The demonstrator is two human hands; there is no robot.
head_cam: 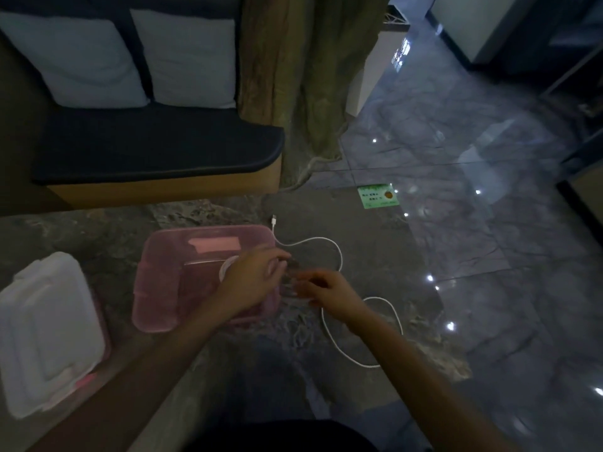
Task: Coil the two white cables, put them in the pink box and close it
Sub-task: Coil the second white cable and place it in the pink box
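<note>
Dark clothing [287,435] fills the bottom centre of the frame, and 2 bare forearms reach up from it toward the middle. The left hand [253,278] hovers over the right part of the pink box [169,288], its fingers loosely curved and pointing right; motion blur hides the fingertips, so it is not possible to tell whether they pinch anything. Just under and left of this hand, a coiled white cable [228,264] lies inside the open box, only an arc of it showing past the knuckles.

The right hand [329,290] sits just right of the box, fingers curled toward the left hand, and the 2 sets of fingertips nearly meet over the box's right edge. A second white cable [336,252] runs loose on the dark stone tabletop [375,223]: its plug lies just above the box's upper right corner, the cord then curves right, loops down toward the right hand's fingers, passes under the wrist and makes a wide loop at lower right. Whether the right fingers actually grip the cord is blurred.

At the lower left of the frame lies the white lid [49,331]. A dark bench [156,148] with 2 pale cushions [81,57] fills the upper left.
</note>
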